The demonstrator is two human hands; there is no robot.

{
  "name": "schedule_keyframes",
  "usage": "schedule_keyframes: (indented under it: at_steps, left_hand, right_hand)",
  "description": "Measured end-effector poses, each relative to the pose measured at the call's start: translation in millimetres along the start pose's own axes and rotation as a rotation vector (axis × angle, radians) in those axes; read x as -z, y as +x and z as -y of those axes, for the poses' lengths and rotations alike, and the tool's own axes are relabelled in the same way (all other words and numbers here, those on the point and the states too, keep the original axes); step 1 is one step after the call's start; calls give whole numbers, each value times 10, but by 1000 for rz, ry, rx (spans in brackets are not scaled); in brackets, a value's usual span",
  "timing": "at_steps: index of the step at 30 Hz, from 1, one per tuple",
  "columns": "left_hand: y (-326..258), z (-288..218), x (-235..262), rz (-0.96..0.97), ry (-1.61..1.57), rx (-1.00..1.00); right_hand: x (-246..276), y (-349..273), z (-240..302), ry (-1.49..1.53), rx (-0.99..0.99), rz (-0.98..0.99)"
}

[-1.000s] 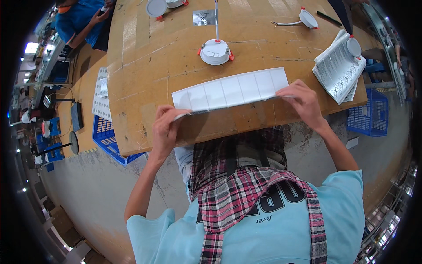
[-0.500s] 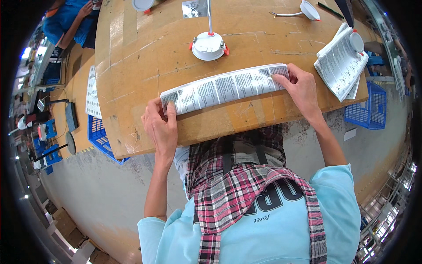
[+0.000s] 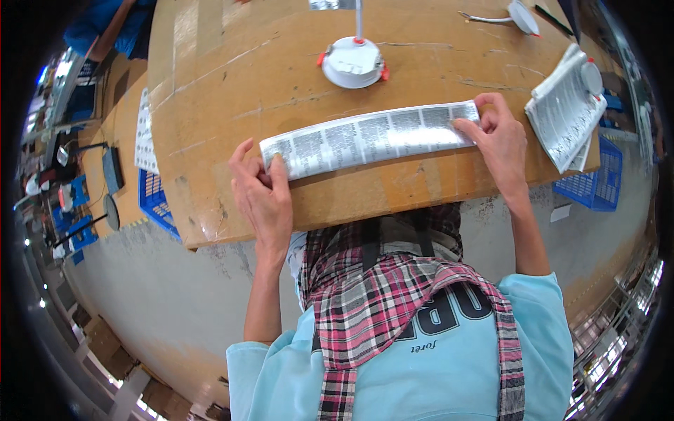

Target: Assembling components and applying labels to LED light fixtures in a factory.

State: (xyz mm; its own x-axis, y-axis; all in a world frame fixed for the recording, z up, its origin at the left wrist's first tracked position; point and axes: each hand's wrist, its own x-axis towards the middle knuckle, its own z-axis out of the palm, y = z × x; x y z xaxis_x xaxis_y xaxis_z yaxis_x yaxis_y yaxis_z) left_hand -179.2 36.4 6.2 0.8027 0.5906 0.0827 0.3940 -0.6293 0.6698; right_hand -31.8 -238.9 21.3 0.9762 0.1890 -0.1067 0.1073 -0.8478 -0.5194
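Both hands pin long printed leaflet (image 3: 368,137) flat on counter (image 3: 232,91): left hand (image 3: 261,193) fingers pressing one end, right hand (image 3: 500,140) the other (keeps fold tight, I'd guess).

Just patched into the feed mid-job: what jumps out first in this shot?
A long printed paper strip lies across the cardboard-topped table, pinned at its ends by the left hand and right hand. Just beyond it sits a round white lamp fitting with orange clips. A stack of folded printed sheets lies at the table's right edge, with blue crates on the floor beside it.
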Motion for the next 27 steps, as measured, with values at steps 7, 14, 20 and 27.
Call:
schedule_keyframes:
  at_steps: [7, 14, 20, 27]
  left_hand:
    - [25, -34, 43, 19, -98, 135]
    - [21, 73, 21, 0, 91, -21]
    - [46, -17, 44, 19, 118, -59]
    - [111, -110, 81, 138, 290, -83]
  right_hand:
    - [-21, -6, 27, -3, -33, 13]
    - [-14, -3, 36, -23, -30, 26]
    - [-2, 15, 46, -76, -36, 52]
    - [39, 35, 70, -160, -39, 73]
